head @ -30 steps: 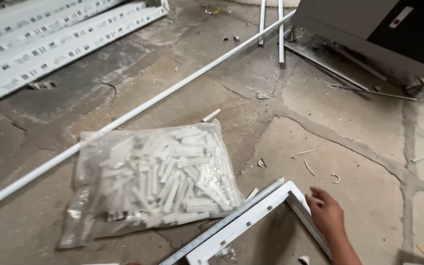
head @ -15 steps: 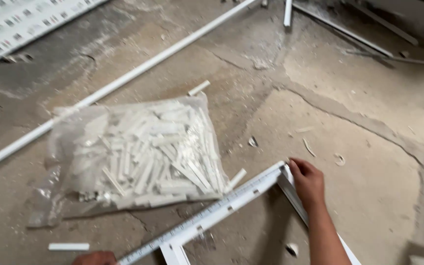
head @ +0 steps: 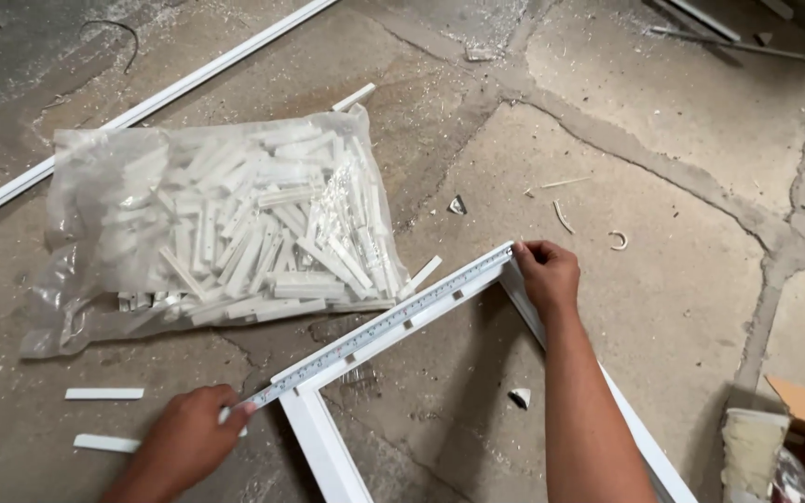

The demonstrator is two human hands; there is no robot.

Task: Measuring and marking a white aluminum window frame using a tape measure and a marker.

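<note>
We've got our left hand point(head: 184, 442) clenched on the near end of a long metal ruler point(head: 379, 328), which lies along the top rail of a white rectangular frame point(head: 323, 447) on the cracked concrete floor point(head: 682, 233). Our right hand point(head: 545, 273) has its fingers point(head: 525, 250) pinching the frame's far corner, right at the ruler's other end. A clear plastic bag of small white strips point(head: 221, 224) sits just beside it.
</note>
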